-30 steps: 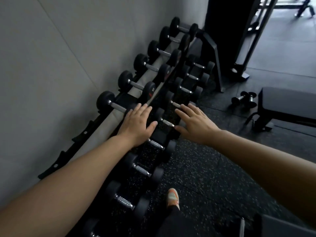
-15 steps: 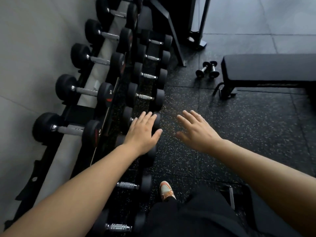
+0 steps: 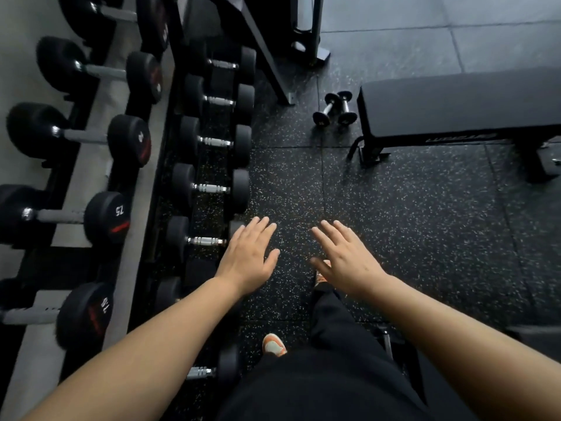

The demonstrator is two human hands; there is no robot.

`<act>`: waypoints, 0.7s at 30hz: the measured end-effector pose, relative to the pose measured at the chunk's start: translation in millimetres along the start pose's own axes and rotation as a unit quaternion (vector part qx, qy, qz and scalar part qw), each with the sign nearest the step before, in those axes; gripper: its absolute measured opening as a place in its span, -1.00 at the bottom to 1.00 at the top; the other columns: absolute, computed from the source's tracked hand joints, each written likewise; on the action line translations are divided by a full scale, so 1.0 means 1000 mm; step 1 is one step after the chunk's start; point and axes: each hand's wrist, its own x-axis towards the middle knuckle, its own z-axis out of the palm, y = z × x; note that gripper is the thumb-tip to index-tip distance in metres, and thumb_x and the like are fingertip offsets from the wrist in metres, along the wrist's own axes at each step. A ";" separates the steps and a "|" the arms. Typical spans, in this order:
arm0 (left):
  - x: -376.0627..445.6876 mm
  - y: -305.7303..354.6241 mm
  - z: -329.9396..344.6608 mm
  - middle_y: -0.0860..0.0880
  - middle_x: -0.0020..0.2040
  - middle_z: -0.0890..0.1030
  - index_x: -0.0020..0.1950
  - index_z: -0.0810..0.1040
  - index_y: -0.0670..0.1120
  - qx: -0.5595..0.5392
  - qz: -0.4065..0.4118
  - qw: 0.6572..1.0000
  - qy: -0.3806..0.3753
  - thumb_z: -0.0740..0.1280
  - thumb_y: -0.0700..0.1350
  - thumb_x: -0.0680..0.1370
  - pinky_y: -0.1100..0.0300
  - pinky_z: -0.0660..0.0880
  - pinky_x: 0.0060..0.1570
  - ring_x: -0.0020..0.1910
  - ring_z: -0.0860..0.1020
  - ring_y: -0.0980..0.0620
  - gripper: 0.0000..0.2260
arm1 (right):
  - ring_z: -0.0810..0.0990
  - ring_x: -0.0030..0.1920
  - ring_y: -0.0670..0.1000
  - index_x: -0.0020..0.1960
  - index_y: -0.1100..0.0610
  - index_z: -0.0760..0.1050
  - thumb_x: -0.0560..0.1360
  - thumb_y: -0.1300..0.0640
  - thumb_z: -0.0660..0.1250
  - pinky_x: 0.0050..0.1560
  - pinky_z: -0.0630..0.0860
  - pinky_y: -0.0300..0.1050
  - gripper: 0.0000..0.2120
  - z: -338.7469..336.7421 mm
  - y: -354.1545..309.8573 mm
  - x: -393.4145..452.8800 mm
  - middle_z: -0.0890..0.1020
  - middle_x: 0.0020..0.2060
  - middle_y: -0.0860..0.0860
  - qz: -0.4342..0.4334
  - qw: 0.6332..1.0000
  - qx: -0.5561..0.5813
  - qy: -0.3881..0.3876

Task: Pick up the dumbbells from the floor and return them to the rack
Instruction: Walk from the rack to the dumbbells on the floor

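Two small black dumbbells (image 3: 335, 108) with chrome handles lie side by side on the speckled floor, just left of a bench and far ahead of my hands. The dumbbell rack (image 3: 165, 165) runs along the left, with large dumbbells on its upper tier and smaller ones on the lower tier. My left hand (image 3: 249, 257) hovers flat with fingers spread beside the lower tier's front edge, holding nothing. To its right my right hand (image 3: 346, 259) hangs over the floor, also spread and holding nothing.
A black padded bench (image 3: 461, 106) stands at the right on metal legs. A dark machine frame (image 3: 306, 28) rises at the top centre beyond the rack's slanted end post. My legs and orange shoe (image 3: 274, 344) are below my hands. A grey wall lies behind the rack.
My view has swung down and to the right, away from the rack. Both hands have drifted off the rack and now hang over the open floor. The floor dumbbells appear closer.
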 end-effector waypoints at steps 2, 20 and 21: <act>0.024 0.008 0.002 -0.07 0.58 0.19 0.55 0.20 -0.08 -0.005 -0.022 1.000 -0.009 0.13 0.10 0.59 0.09 -0.16 0.49 0.56 0.02 0.02 -0.44 | 0.02 0.57 0.20 0.60 0.08 0.08 0.60 -0.23 0.06 0.53 0.03 0.17 -0.33 -0.011 0.022 0.018 0.15 0.59 0.14 0.002 1.000 0.004 -0.011; 0.238 -0.025 -0.017 -0.06 0.58 0.19 0.56 0.19 -0.05 0.004 -0.122 0.990 -0.067 0.13 0.12 0.61 -0.05 -0.13 0.50 0.56 0.01 -0.01 -0.45 | -0.04 0.58 0.19 0.60 0.07 0.09 0.59 -0.29 -0.06 0.52 -0.13 0.14 -0.31 -0.071 0.141 0.204 0.13 0.59 0.15 -0.005 0.998 0.007 -0.055; 0.256 -0.033 -0.020 -0.07 0.58 0.18 0.56 0.19 -0.05 0.005 -0.115 0.991 -0.070 0.13 0.12 0.61 -0.05 -0.14 0.50 0.56 0.00 -0.01 -0.45 | -0.05 0.58 0.19 0.59 0.08 0.09 0.59 -0.29 -0.06 0.52 -0.14 0.14 -0.30 -0.076 0.143 0.220 0.12 0.59 0.15 -0.005 0.999 0.002 -0.052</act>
